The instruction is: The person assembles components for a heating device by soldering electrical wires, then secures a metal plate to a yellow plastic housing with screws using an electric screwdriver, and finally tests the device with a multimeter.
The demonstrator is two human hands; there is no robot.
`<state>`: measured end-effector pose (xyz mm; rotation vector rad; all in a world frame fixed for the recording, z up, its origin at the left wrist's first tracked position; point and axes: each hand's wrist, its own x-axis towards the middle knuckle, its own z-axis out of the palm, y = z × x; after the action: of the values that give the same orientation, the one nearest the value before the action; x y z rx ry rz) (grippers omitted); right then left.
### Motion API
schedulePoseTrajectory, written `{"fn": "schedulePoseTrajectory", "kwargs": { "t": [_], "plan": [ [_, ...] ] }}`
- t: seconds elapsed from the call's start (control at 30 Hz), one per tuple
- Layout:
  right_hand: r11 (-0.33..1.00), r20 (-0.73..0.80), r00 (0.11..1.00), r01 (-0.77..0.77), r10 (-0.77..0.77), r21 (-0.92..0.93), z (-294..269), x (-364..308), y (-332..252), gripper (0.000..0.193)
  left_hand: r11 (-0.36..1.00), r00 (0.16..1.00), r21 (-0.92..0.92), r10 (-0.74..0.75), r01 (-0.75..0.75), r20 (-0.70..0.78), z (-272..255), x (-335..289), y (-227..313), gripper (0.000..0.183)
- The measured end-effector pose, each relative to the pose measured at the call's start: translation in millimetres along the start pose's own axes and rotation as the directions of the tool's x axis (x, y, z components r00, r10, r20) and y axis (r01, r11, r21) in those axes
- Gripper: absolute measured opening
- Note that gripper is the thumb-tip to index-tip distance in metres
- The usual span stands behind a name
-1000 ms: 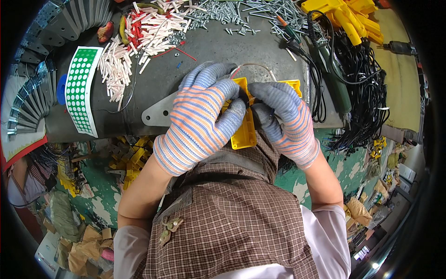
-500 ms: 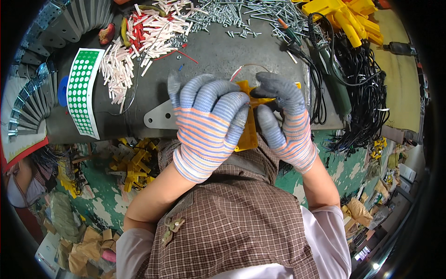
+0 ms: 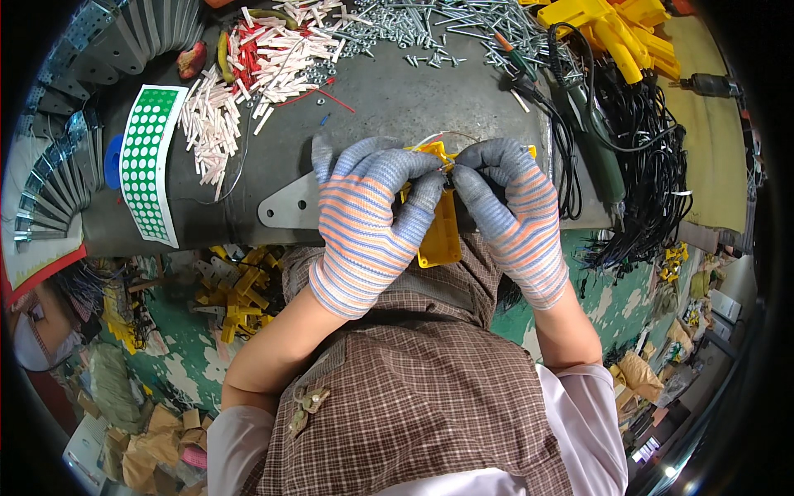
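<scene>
Metal brackets (image 3: 50,198): fanned out in curving rows at the far left, edge after edge.
Blue ring (image 3: 112,162): peeking out from behind the next item along.
Sticker sheet (image 3: 151,165): lying beside it, green with white dots, bowed near the front of the dark workbench (image 3: 397,99).
Pale tubes (image 3: 208,132): scattered in a loose heap, spreading up toward red pieces (image 3: 248,59).
Metal plate (image 3: 289,205): flat, grey, holed, running in behind the next glove.
Left hand (image 3: 360,219): gloved in stripes, thumb and forefinger drawn close together over the plastic; cannot tell what, if anything, is clamped between.
Yellow housing (image 3: 441,236): right there between both gloves at the bench's front edge, partly covered by fingers.
Thin wire (image 3: 447,134): arching just above the fingertips.
Screws (image 3: 471,25): strewn silver across the back.
Right hand (image 3: 523,215): gloved too, thumb and forefinger bent in, right up near the opposite fingertips; cannot tell whether pinched on anything.
Green tool (image 3: 608,165): lying lengthwise, tip toward the front.
Yellow parts (image 3: 620,37): piled at the back.
Black cables (image 3: 657,149): bundled and tangled beside the tool.
</scene>
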<state>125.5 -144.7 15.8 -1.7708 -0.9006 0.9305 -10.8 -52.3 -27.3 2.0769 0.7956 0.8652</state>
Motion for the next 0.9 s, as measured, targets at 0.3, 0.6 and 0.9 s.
{"fn": "schedulePoseTrajectory", "kwargs": {
  "t": [0.3, 0.6, 0.9],
  "plan": [
    [0.968, 0.114, 0.986, -0.141, 0.120, 0.205, -5, 1, 2, 0.013, 0.998, 0.998, 0.042, 0.041, -0.043, 0.044, -3, 0, 0, 0.017],
    [0.982, 0.089, 0.993, -0.089, 0.075, 0.164, -1, 1, 0, 0.013, 0.978, 0.992, 0.172, 0.108, -0.118, 0.070, -3, 1, 1, 0.019],
    [0.975, 0.105, 0.978, 0.191, -0.180, -0.113, -8, 1, 11, 0.011, 0.964, 0.984, 0.199, 0.162, -0.175, 0.081, -4, 0, 2, 0.018]
  ]
}}
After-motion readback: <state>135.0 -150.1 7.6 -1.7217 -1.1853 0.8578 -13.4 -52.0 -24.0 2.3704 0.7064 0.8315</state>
